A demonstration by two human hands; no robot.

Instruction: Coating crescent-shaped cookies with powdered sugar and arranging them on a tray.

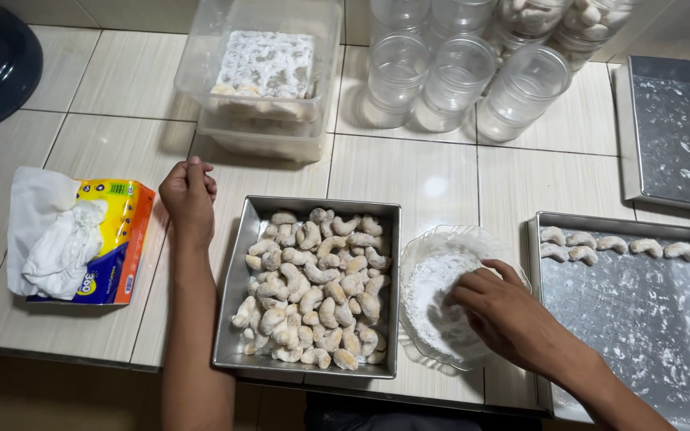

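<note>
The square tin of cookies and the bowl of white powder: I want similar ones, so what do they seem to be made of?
The tin looks like thin sheet metal, likely aluminium: dull silver-grey with folded rims and soft reflections. The bowl seems to be clear glass or plastic; the floor tiles show through its wavy rim, and the look cannot settle which.

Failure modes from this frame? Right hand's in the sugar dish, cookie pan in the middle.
1. The glass dish of white powder sits near the table's front edge; the right hand pressing in it might tip or slide it off.
2. The middle pan is heaped with crescent cookies; reaching in may knock some over the rim.
3. The left hand rests closed beside that pan, not holding it, so it could shift.
</note>
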